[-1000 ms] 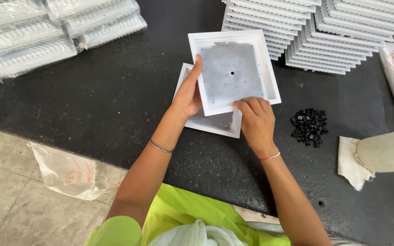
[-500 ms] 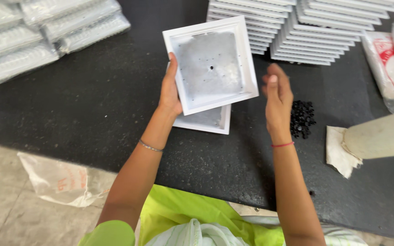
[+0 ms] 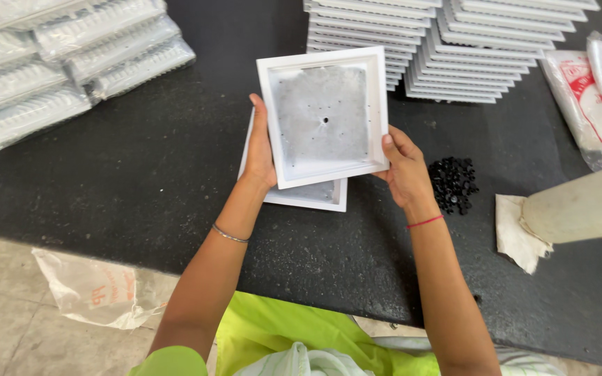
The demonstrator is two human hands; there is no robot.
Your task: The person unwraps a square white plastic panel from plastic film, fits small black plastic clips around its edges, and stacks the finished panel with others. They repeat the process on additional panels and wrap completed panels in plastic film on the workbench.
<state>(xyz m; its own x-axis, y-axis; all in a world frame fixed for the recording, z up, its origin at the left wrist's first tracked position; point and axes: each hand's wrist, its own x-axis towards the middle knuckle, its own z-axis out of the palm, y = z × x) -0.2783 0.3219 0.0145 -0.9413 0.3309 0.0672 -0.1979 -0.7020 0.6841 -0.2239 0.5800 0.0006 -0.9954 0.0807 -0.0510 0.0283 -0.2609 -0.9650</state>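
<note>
You are looking down at a black worktop (image 3: 120, 181). In the centre of the frame you hold a white square tray (image 3: 324, 115) with a raised rim, its dull grey inner face turned up toward you and a small dark hole at its middle. Your left hand (image 3: 260, 150) grips the tray's left edge, fingers flat along the side and curled behind it. Your right hand (image 3: 404, 170) pinches the lower right corner, thumb on top of the rim and the other fingers underneath. The tray is lifted above a second white square tray (image 3: 308, 195) that lies flat on the worktop, partly hidden beneath the held one.

Just right of your right hand, a small heap of black pellets (image 3: 453, 184) sits on the worktop. Farther right lies a pale cylinder (image 3: 583, 205) with a scrap of white cloth (image 3: 513, 237) under its end. At the top of the frame stand tall stacks of white trays (image 3: 454, 42). Clear-wrapped bundles (image 3: 64, 56) of white parts fill the upper left. Plastic bags with red print (image 3: 580, 97) lie at the upper right. A crumpled plastic bag (image 3: 95, 289) rests on the floor at lower left.
</note>
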